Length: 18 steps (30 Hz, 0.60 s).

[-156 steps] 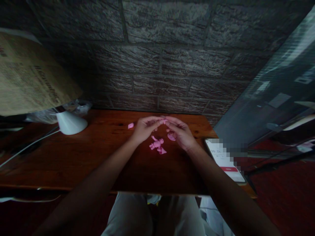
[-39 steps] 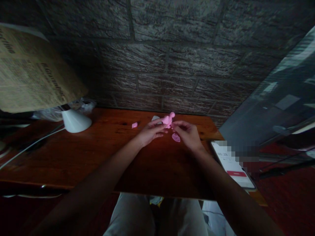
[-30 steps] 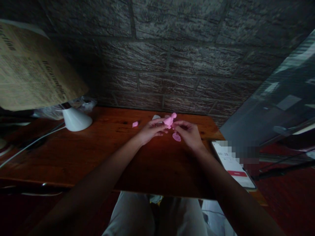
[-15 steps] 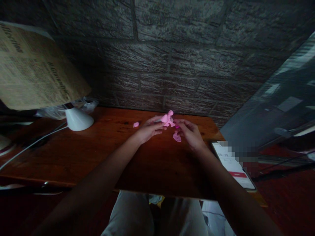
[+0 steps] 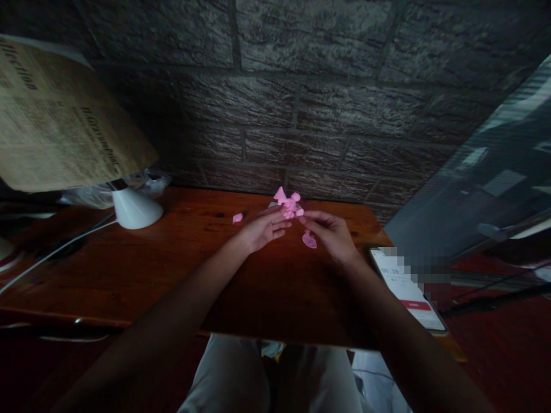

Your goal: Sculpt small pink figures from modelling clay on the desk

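Note:
A small pink figure (image 5: 289, 202), which looks like modelling clay, sits at the fingertips of my left hand (image 5: 262, 230). It has a rounded knob on top and a pointed piece sticking up at its left. My left fingers are closed around its underside, the lower ones bent loosely. My right hand (image 5: 332, 232) has thumb and forefinger pinched against the figure's lower right end. A flat pink piece (image 5: 309, 240) with a rounded outline lies just below my right fingertips. Left of my left hand, a small pink lump (image 5: 237, 218) rests on the wooden table (image 5: 172, 258).
A lamp (image 5: 134, 207) with a newsprint shade stands at the left, its white cord (image 5: 55, 252) trailing over the table. Crumpled clear plastic (image 5: 155, 182) lies behind it. A phone (image 5: 408, 292) rests at the right edge. A stone-block wall (image 5: 275, 103) rises behind the table.
The figure has turned in my left fingers; its pointed piece now sticks up at the left. The magenta bit seen at my right fingertips no longer shows. Both hands stay nearly in place.

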Each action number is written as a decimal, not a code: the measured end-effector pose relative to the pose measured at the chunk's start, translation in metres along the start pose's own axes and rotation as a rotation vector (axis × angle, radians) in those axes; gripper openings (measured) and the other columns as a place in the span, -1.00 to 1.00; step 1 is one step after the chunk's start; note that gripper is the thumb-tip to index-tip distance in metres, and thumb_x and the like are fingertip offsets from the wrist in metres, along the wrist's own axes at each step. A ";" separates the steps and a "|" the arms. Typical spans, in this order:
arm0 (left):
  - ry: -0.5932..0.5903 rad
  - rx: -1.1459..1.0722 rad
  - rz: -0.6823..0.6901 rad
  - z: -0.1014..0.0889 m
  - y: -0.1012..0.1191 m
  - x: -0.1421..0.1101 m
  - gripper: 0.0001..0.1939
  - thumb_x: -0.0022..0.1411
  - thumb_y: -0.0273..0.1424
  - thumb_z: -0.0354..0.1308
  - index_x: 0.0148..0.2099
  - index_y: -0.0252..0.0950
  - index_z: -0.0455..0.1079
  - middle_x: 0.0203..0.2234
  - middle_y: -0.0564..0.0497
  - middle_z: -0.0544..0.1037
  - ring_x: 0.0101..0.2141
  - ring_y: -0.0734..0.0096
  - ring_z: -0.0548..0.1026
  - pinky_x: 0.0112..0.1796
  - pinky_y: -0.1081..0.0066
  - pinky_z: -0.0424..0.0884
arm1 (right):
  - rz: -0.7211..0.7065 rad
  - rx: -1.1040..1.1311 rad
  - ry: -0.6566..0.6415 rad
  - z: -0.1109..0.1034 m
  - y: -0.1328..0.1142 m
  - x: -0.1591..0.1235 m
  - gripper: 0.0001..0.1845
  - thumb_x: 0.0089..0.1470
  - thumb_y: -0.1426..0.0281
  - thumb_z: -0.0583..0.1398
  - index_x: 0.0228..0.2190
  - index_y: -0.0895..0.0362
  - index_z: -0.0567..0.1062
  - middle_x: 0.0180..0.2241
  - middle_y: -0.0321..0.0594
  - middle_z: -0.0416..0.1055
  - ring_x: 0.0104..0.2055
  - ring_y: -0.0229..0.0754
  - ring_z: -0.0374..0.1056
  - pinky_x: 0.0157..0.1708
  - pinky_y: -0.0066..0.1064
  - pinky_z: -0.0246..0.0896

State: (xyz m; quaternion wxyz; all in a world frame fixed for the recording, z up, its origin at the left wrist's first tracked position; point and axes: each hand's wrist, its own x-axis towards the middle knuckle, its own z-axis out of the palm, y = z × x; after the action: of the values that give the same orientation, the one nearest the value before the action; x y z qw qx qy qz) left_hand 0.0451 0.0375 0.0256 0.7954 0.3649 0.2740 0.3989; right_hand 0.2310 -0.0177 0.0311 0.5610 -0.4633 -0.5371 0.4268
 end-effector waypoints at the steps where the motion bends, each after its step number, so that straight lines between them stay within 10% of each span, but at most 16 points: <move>1: -0.004 -0.001 -0.002 0.000 0.000 0.000 -0.72 0.08 -0.40 0.44 -0.16 -0.26 0.50 -0.32 0.02 0.63 -0.37 0.50 0.56 -0.35 0.48 0.35 | 0.003 -0.009 -0.004 0.000 -0.001 0.000 -0.73 -0.10 0.19 0.43 -0.31 0.02 0.68 -0.36 -0.27 0.58 -0.45 -0.29 0.36 -0.42 -0.39 0.31; 18: -0.063 0.061 -0.009 0.001 -0.002 0.001 -0.69 0.06 -0.32 0.46 -0.15 -0.26 0.51 -0.28 0.01 0.63 -0.32 0.48 0.56 -0.31 0.48 0.35 | 0.028 -0.033 -0.084 -0.001 0.001 0.000 -0.62 -0.11 0.03 0.42 -0.35 0.05 0.67 -0.45 -0.28 0.52 -0.53 -0.33 0.29 -0.57 -0.46 0.17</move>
State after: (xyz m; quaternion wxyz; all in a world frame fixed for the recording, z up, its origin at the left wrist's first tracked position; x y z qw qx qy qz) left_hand 0.0474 0.0371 0.0242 0.7938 0.4003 0.2624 0.3752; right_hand 0.2324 -0.0180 0.0305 0.5243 -0.4617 -0.5604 0.4450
